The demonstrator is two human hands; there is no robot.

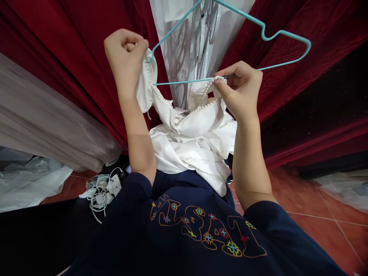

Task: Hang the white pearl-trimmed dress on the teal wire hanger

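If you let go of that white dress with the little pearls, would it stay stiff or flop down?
The white pearl-trimmed dress would probably flop: it already sags in soft folds below the thin teal wire hanger. It looks light, since the left hand and right hand hold it by pinching. The smooth cloth might slip off.

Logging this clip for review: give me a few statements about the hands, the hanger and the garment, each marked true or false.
1. The left hand grips a pearl-trimmed strap of the white satin garment at one end of the thin teal wire hanger. True.
2. The right hand hangs free, touching nothing. False: it pinches the other pearl strap against the hanger's lower bar.
3. The hanger is black plastic. False: it is teal wire.
4. Dark red curtains hang behind the hands. True.
5. White cables and chargers lie on the floor at lower left. True.
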